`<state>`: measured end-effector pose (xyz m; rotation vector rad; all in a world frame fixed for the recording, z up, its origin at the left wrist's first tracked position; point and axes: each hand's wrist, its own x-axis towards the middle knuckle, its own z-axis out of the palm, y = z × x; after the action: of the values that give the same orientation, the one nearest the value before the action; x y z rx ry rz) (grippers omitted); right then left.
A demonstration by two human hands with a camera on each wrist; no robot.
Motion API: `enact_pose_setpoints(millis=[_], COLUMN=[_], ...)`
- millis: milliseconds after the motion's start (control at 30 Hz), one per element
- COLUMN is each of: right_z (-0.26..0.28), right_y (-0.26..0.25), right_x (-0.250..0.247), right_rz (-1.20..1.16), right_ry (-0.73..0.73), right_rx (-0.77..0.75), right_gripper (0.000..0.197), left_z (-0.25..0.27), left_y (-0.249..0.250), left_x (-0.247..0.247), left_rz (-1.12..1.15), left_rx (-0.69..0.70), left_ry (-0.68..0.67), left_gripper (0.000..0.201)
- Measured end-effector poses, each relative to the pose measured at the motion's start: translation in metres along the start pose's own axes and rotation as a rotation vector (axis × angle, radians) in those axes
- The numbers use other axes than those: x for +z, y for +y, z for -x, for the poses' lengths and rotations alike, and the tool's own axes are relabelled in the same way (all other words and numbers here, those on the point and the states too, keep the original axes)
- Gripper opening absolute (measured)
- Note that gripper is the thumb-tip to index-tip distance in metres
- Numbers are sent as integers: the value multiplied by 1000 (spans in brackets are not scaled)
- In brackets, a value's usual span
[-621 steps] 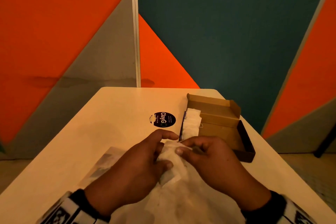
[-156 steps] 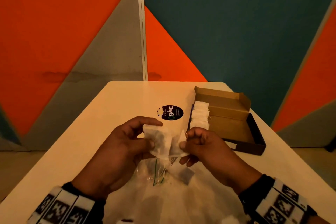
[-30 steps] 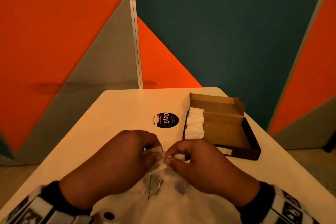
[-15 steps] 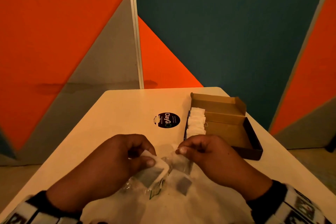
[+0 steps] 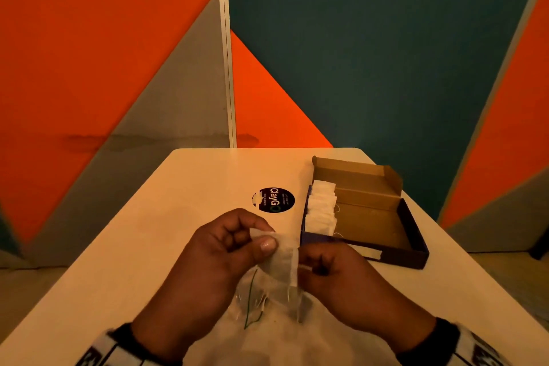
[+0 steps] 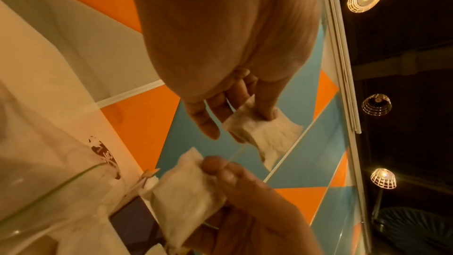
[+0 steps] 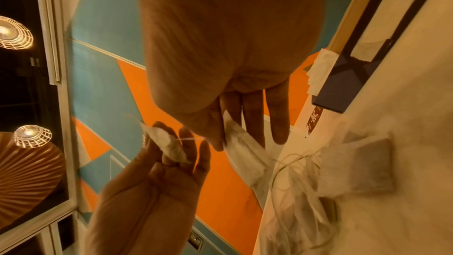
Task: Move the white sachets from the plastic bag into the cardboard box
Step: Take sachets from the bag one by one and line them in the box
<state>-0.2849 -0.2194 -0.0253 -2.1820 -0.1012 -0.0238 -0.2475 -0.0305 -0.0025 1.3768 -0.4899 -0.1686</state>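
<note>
Desk point(image 5: 166, 217): pale, with the cardboard box point(image 5: 371, 217) at the right.
Left hand point(image 5: 219, 252): pinches one sachet point(image 6: 262, 133).
Right hand point(image 5: 335, 273): pinches another sachet point(image 6: 186, 191).
Feel: light, soft, easy to tear; hold by an edge.

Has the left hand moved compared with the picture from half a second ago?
Yes. The left hand has risen and moved away from the person, toward the round black sticker, lifting its sachet off the plastic bag.

Head view: both forearms cut off by bottom edge. Plastic bag point(image 5: 267, 333) runs out of frame below; its contents a pale blur. Right hand point(image 5: 341, 279) hides the near edge of the sachet point(image 5: 283, 258) held between the hands. Small print on the black sticker point(image 5: 273, 200) too fine to read. Cardboard box point(image 7: 343, 79), right wrist view: cropped by top edge.
</note>
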Motion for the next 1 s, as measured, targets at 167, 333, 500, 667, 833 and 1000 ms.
enact_pose_setpoints(millis=[167, 333, 500, 667, 833, 1000], right_z=[-6, -3, 3, 7, 8, 9], right_y=[7, -5, -13, -19, -21, -18], right_x=[-10, -10, -7, -6, -4, -2], right_rz=[-199, -390, -421, -455, -492, -628], right_ry=[164, 125, 69, 68, 76, 111], right_rx=[118, 64, 23, 1, 13, 80], right_gripper=[38, 39, 39, 38, 37, 45], left_z=[3, 1, -2, -2, -3, -8], left_y=[3, -8, -20, -24, -31, -36], left_x=[8, 16, 21, 22, 20, 18], left_rz=[33, -184, -388, -396, -225, -114], left_rx=[-8, -62, -15, 31, -47, -112], left_ry=[37, 39, 132, 173, 198, 235], left_gripper=[18, 17, 18, 21, 36, 29])
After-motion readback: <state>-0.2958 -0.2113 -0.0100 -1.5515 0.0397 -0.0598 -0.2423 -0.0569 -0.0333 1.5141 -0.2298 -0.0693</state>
